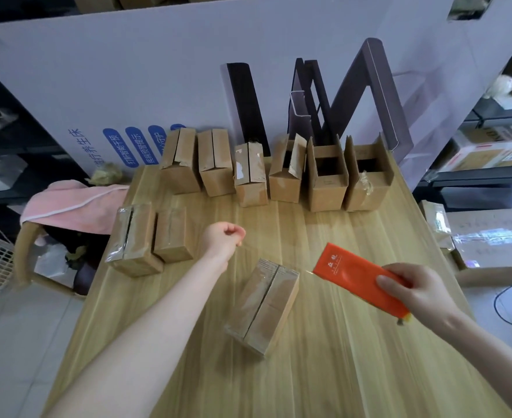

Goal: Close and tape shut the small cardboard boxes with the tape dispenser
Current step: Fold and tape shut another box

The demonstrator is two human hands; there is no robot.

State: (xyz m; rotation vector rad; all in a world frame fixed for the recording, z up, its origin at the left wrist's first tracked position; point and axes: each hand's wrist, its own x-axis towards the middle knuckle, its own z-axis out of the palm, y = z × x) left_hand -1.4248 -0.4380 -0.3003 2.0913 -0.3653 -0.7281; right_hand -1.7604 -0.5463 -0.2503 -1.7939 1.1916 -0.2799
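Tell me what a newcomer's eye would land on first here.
The bright orange tape dispenser, gripped in the right hand at the right of the wooden table, stands out first. Next comes the small cardboard box lying mid-table, nearer the person than the curled left hand, then the row of boxes along the back edge, some with flaps open.

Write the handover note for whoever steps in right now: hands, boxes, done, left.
Left hand: curled above the table, nothing visible in it.
Right hand: grips the orange tape dispenser, to the right of the near box.
Near box: mid-table, flaps shut; whether its seam is taped is unclear.
Done: two left boxes show glossy tape.
Left: back row of six, no tape seen; the two rightmost boxes have flaps up.
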